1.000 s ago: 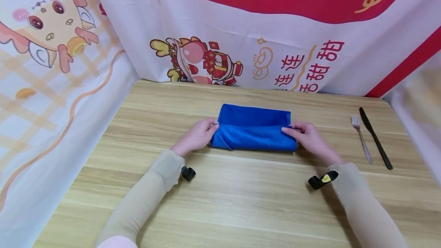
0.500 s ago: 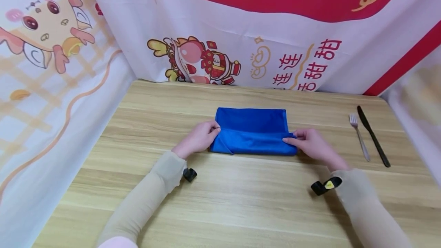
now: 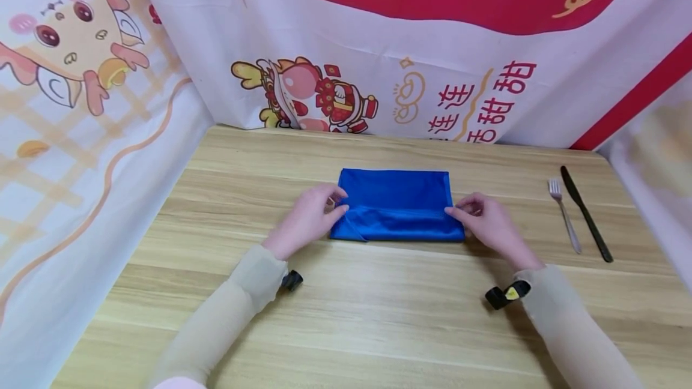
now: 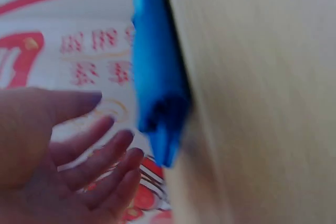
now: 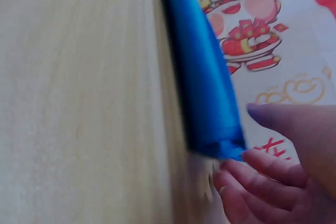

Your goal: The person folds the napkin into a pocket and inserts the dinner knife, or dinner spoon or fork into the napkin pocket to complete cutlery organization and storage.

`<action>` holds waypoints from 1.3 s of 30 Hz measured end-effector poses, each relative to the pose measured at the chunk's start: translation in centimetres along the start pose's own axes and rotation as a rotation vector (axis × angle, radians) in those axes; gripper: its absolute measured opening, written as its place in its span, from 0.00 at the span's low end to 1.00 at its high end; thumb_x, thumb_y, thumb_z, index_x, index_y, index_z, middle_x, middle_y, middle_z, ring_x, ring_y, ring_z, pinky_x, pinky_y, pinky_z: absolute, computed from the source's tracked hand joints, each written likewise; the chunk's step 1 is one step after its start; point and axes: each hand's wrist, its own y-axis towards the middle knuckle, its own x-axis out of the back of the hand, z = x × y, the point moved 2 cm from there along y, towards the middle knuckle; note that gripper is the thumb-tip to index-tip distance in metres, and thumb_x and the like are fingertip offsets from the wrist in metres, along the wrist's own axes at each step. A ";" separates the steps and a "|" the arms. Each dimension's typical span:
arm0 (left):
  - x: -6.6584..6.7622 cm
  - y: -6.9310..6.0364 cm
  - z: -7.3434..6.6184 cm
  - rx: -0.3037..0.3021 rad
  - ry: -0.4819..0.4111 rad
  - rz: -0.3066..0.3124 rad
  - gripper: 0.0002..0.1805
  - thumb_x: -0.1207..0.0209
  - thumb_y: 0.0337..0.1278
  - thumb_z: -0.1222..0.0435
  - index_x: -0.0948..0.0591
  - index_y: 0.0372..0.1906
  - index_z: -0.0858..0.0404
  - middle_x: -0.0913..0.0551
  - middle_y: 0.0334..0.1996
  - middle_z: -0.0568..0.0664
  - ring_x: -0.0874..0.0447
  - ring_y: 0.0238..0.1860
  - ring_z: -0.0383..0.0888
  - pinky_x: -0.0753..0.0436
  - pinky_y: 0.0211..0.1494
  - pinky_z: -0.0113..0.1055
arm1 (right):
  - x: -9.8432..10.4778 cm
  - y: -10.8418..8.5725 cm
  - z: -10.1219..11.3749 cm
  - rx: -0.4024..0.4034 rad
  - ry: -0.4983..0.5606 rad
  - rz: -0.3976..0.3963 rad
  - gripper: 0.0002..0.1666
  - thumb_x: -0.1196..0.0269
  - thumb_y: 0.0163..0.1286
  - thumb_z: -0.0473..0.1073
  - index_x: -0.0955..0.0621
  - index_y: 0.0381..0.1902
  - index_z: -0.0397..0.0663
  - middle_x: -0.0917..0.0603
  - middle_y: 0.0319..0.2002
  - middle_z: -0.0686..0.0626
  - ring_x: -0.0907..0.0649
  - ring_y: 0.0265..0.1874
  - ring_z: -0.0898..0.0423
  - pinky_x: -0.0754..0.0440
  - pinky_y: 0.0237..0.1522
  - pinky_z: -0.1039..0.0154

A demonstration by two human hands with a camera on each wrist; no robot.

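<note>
A folded blue cloth (image 3: 397,191) lies on the wooden table, its near part doubled over into a thick flat band with a loose slanting corner at the left. Beside its left end is my left hand (image 3: 310,212), thumb and fingers parted. The left wrist view shows a gap between these fingers (image 4: 123,140) and the cloth (image 4: 157,66). My right hand (image 3: 486,218) is at the opposite end. In the right wrist view its thumb stands apart from the fingers, and the fingertips (image 5: 252,156) are close to the cloth's rolled end (image 5: 210,98); contact is hard to tell.
To the right of the cloth lie a silver fork (image 3: 564,215) and a black knife (image 3: 586,215), side by side. A printed white and red curtain (image 3: 389,77) hangs along the table's back edge, with more printed fabric (image 3: 151,113) at the left.
Both hands held the ends of the cloth's near fold earlier; now their fingers have parted from it. The folded band has settled flatter. Fork and knife stay where they were.
</note>
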 end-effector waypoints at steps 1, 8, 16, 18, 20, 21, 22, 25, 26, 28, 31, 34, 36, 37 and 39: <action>0.1 -0.5 -0.5 -0.043 0.022 0.020 0.16 0.38 0.72 0.57 0.18 0.57 0.59 0.18 0.52 0.47 0.20 0.54 0.47 0.21 0.59 0.45 | 0.2 -0.3 0.2 0.026 -0.004 -0.021 0.31 0.36 0.72 0.63 0.19 0.53 0.40 0.15 0.43 0.42 0.17 0.39 0.47 0.17 0.40 0.53; -1.0 -3.2 -2.3 -0.209 0.132 0.343 0.32 0.43 0.75 0.50 0.31 0.75 0.60 0.39 0.77 0.55 0.48 0.78 0.54 0.48 0.77 0.50 | 0.0 -2.3 2.1 0.331 -0.139 0.044 0.20 0.35 0.75 0.51 0.15 0.57 0.46 0.15 0.55 0.44 0.17 0.55 0.43 0.21 0.55 0.39; -1.8 -3.1 -1.0 -0.153 0.160 0.405 0.39 0.43 0.72 0.45 0.40 0.80 0.53 0.52 0.81 0.52 0.62 0.80 0.53 0.55 0.78 0.52 | -1.4 -2.3 1.5 0.429 -0.257 0.172 0.24 0.35 0.74 0.40 0.20 0.65 0.42 0.25 0.68 0.40 0.26 0.67 0.40 0.29 0.64 0.39; -1.7 -2.9 -0.8 -0.161 0.168 0.413 0.40 0.42 0.71 0.45 0.40 0.80 0.52 0.53 0.81 0.53 0.64 0.80 0.54 0.55 0.78 0.54 | -1.4 -2.3 1.4 0.419 -0.278 0.195 0.25 0.36 0.75 0.42 0.22 0.68 0.43 0.28 0.71 0.40 0.30 0.70 0.39 0.32 0.66 0.38; -1.6 -2.8 -0.8 -0.169 0.172 0.419 0.40 0.42 0.71 0.45 0.40 0.80 0.52 0.53 0.81 0.53 0.64 0.80 0.55 0.56 0.78 0.56 | -1.5 -2.4 1.3 0.416 -0.290 0.222 0.28 0.37 0.76 0.44 0.24 0.70 0.43 0.31 0.72 0.40 0.33 0.72 0.38 0.35 0.67 0.37; -1.6 -2.7 -0.7 -0.175 0.175 0.422 0.39 0.42 0.71 0.45 0.39 0.80 0.52 0.53 0.81 0.54 0.64 0.80 0.55 0.56 0.77 0.57 | -1.5 -2.5 1.2 0.411 -0.293 0.233 0.29 0.37 0.76 0.45 0.25 0.71 0.44 0.32 0.73 0.41 0.34 0.73 0.39 0.36 0.68 0.37; -1.5 -2.7 -0.7 -0.178 0.177 0.425 0.39 0.42 0.71 0.45 0.39 0.80 0.52 0.53 0.81 0.54 0.64 0.80 0.55 0.57 0.77 0.58 | -1.4 -2.6 1.1 0.413 -0.292 0.242 0.30 0.36 0.76 0.46 0.26 0.72 0.44 0.33 0.74 0.41 0.35 0.73 0.39 0.37 0.68 0.37; -1.4 -2.5 -0.6 -0.176 0.160 0.422 0.38 0.42 0.71 0.45 0.37 0.79 0.52 0.52 0.81 0.54 0.62 0.80 0.55 0.57 0.77 0.59 | -1.4 -2.8 0.9 0.417 -0.280 0.262 0.33 0.36 0.75 0.49 0.28 0.73 0.45 0.35 0.76 0.42 0.38 0.74 0.39 0.39 0.69 0.37; -1.3 -2.4 -0.5 -0.176 0.143 0.415 0.37 0.42 0.71 0.45 0.36 0.79 0.53 0.50 0.81 0.54 0.61 0.80 0.56 0.56 0.77 0.60 | -1.4 -2.9 0.8 0.410 -0.273 0.264 0.34 0.35 0.75 0.50 0.28 0.74 0.45 0.36 0.76 0.43 0.39 0.75 0.39 0.40 0.70 0.37; -1.1 -2.1 -0.5 -0.172 0.106 0.393 0.36 0.41 0.71 0.46 0.33 0.77 0.54 0.46 0.80 0.55 0.57 0.80 0.56 0.53 0.77 0.59 | -1.4 -2.9 0.7 0.382 -0.235 0.268 0.36 0.35 0.75 0.53 0.29 0.75 0.47 0.37 0.76 0.43 0.39 0.75 0.39 0.40 0.70 0.36; -0.6 -1.3 -0.5 -0.168 0.024 0.333 0.34 0.40 0.71 0.48 0.30 0.75 0.57 0.38 0.77 0.55 0.48 0.78 0.55 0.46 0.76 0.57 | -1.1 -2.7 0.9 0.345 -0.149 0.243 0.36 0.35 0.74 0.55 0.28 0.74 0.48 0.35 0.75 0.41 0.39 0.74 0.38 0.40 0.69 0.35; 0.6 -0.1 -0.6 -0.145 -0.071 0.274 0.33 0.38 0.70 0.50 0.30 0.74 0.58 0.33 0.74 0.52 0.42 0.76 0.52 0.41 0.75 0.54 | -0.4 -1.9 1.5 0.356 -0.056 0.172 0.33 0.33 0.73 0.52 0.25 0.71 0.45 0.30 0.72 0.39 0.34 0.72 0.38 0.38 0.68 0.35; 1.4 1.0 -0.6 -0.123 -0.121 0.237 0.34 0.37 0.70 0.50 0.30 0.75 0.57 0.32 0.74 0.49 0.40 0.75 0.50 0.38 0.74 0.53 | 0.3 -1.1 2.1 0.381 -0.021 0.116 0.32 0.31 0.72 0.48 0.24 0.68 0.41 0.27 0.70 0.39 0.31 0.70 0.37 0.36 0.67 0.34; 1.9 1.6 -0.6 -0.117 -0.134 0.219 0.34 0.37 0.69 0.50 0.30 0.75 0.56 0.32 0.73 0.48 0.39 0.75 0.49 0.38 0.74 0.52 | 0.7 -0.6 2.4 0.389 -0.013 0.087 0.31 0.30 0.71 0.47 0.23 0.67 0.41 0.26 0.68 0.39 0.30 0.69 0.38 0.36 0.67 0.35; 2.8 2.9 -0.5 -0.108 -0.152 0.184 0.34 0.36 0.69 0.51 0.30 0.75 0.55 0.32 0.73 0.47 0.38 0.74 0.49 0.36 0.73 0.53 | 1.4 0.5 2.9 0.400 -0.021 0.037 0.31 0.29 0.69 0.46 0.21 0.66 0.41 0.23 0.66 0.40 0.28 0.68 0.38 0.34 0.66 0.35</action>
